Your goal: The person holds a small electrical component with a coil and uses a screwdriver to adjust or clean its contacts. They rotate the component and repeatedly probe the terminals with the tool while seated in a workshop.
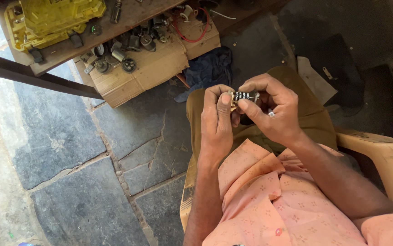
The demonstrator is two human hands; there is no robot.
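Both of my hands meet above my lap around a small cylindrical part with black-and-white wheels (242, 96). My left hand (217, 119) pinches its left end between thumb and fingers. My right hand (271, 110) grips the right end, with the thumb stretched under it and a ring on one finger. Most of the part is hidden by my fingers.
I sit in a pale plastic chair (379, 157) over a dark stone-slab floor (82, 182). Ahead lies a cardboard sheet (155, 68) with several small metal parts and a red wire loop (192, 34). A yellow plastic case (53, 18) rests on a wooden bench. A blue cloth (210, 68) lies near my knee.
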